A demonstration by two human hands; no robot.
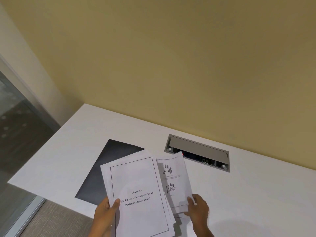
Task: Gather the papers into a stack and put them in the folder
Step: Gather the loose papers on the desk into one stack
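Note:
My left hand [106,211] grips the left edge of a stack of white papers [136,182], thumb on the top page, which reads "Chapter 3". The stack is lifted and tilted over the near part of the table. My right hand [198,208] pinches the lower right corner of another sheet [176,177] with small pictures on it; this sheet sticks out to the right from under the stack. A dark grey folder [106,166] lies flat and closed on the table, partly hidden behind the stack's left side.
The white table [256,185] has a grey cable box [198,152] with an open flap set into it, just beyond the papers. A yellow wall runs behind. The table's left edge drops to carpet beside a glass partition [15,117].

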